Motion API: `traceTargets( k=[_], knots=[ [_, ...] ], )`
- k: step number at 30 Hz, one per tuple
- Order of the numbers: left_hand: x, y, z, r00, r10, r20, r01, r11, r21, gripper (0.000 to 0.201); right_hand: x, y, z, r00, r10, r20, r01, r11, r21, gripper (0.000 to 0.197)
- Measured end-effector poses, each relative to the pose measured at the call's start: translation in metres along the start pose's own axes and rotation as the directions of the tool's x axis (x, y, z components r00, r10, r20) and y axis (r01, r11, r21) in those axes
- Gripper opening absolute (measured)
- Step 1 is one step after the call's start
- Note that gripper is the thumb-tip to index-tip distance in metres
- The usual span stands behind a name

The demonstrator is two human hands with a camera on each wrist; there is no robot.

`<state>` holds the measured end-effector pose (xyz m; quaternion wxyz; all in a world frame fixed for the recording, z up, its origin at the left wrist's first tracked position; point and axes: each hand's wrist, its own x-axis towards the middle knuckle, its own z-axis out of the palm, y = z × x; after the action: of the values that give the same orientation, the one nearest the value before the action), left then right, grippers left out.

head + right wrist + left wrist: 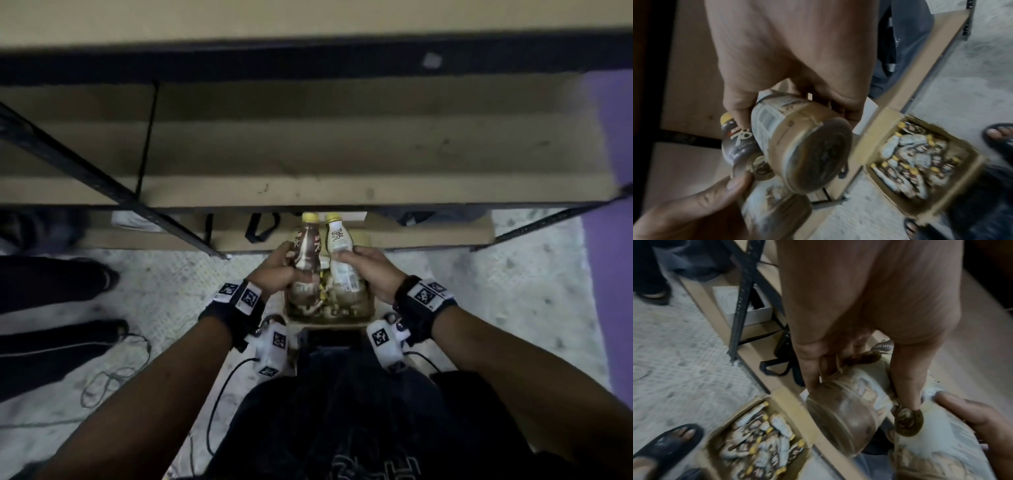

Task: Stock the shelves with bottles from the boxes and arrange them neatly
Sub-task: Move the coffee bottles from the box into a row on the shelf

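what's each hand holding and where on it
Left hand grips the brown-labelled plastic bottle around its middle; right hand grips the white-labelled plastic bottle likewise.

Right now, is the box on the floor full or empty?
Neither: the box holds many bottles, lying loosely piled, not to the rim.

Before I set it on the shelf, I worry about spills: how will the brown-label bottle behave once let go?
The brown-label bottle in the left hand looks tall and narrow, so probably tippy if nudged. Its round body would likely roll if toppled. The yellow cap appears closed, so leaking seems unlikely.
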<state>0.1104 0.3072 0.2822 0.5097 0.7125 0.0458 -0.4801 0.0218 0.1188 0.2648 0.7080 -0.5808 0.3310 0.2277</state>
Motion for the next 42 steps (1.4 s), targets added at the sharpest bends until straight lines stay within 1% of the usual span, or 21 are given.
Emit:
traceTargets(
  k=[2,3,7,10,13,15,19,23,26,28,31,33,36,38,40,42],
  knots=[
    [-0.007,0.027,0.008,0.998,0.068,0.014,-0.068,0.998,-0.007,0.071,-0.012,-0.023,-0.012,0.996,-0.094,0.003,0.094,0.995,0.013,0.040],
    [-0.009,0.039,0.012,0.994,0.109,0.029,-0.109,0.994,-0.006,0.071,-0.018,-0.036,-0.017,0.989,-0.145,0.001,0.145,0.989,0.004,0.036],
    [-0.027,0.095,0.025,0.965,0.258,0.039,-0.257,0.966,-0.029,0.062,-0.042,-0.087,-0.038,0.940,-0.339,0.033,0.339,0.941,-0.015,0.030],
    [-0.044,0.135,0.034,0.933,0.359,0.018,-0.357,0.932,-0.064,0.062,-0.062,-0.124,-0.053,0.892,-0.446,0.070,0.449,0.894,-0.020,0.028],
    [-0.063,0.170,0.045,0.890,0.456,-0.012,-0.456,0.889,-0.043,0.062,-0.080,-0.158,-0.066,0.829,-0.546,0.121,0.554,0.831,-0.048,0.031],
    [-0.077,0.190,0.052,0.858,0.513,-0.026,-0.513,0.857,-0.041,0.059,-0.092,-0.181,-0.074,0.789,-0.589,0.176,0.607,0.790,-0.079,0.035],
    [-0.104,0.228,0.061,0.784,0.615,-0.082,-0.617,0.787,0.007,0.052,-0.117,-0.230,-0.088,0.695,-0.644,0.320,0.702,0.704,-0.108,0.039],
    [-0.124,0.262,0.062,0.711,0.685,-0.160,-0.689,0.723,0.036,0.042,-0.134,-0.276,-0.091,0.612,-0.678,0.406,0.769,0.631,-0.106,0.039],
    [-0.137,0.287,0.054,0.645,0.738,-0.198,-0.735,0.670,0.106,0.036,-0.143,-0.307,-0.083,0.580,-0.696,0.424,0.798,0.590,-0.123,0.036],
    [-0.144,0.304,0.043,0.592,0.776,-0.219,-0.764,0.626,0.155,0.039,-0.147,-0.324,-0.076,0.558,-0.720,0.413,0.819,0.557,-0.136,0.035],
    [-0.147,0.326,0.022,0.540,0.814,-0.217,-0.796,0.577,0.183,0.042,-0.143,-0.347,-0.062,0.521,-0.762,0.384,0.850,0.503,-0.156,0.039],
    [-0.145,0.341,0.007,0.524,0.826,-0.208,-0.795,0.562,0.227,0.046,-0.136,-0.364,-0.053,0.513,-0.779,0.360,0.857,0.485,-0.172,0.040],
    [-0.136,0.366,-0.021,0.522,0.829,-0.200,-0.773,0.559,0.300,0.049,-0.120,-0.392,-0.037,0.519,-0.789,0.330,0.854,0.462,-0.240,0.033],
    [-0.128,0.383,-0.044,0.524,0.829,-0.196,-0.738,0.557,0.381,0.045,-0.104,-0.411,-0.025,0.524,-0.788,0.322,0.848,0.448,-0.283,0.032],
    [-0.118,0.400,-0.071,0.526,0.827,-0.199,-0.692,0.552,0.465,0.041,-0.085,-0.431,-0.011,0.525,-0.791,0.314,0.841,0.427,-0.333,0.037],
    [-0.105,0.417,-0.101,0.525,0.822,-0.222,-0.654,0.556,0.512,0.038,-0.065,-0.451,0.005,0.522,-0.802,0.289,0.831,0.403,-0.383,0.041]
  ],
)
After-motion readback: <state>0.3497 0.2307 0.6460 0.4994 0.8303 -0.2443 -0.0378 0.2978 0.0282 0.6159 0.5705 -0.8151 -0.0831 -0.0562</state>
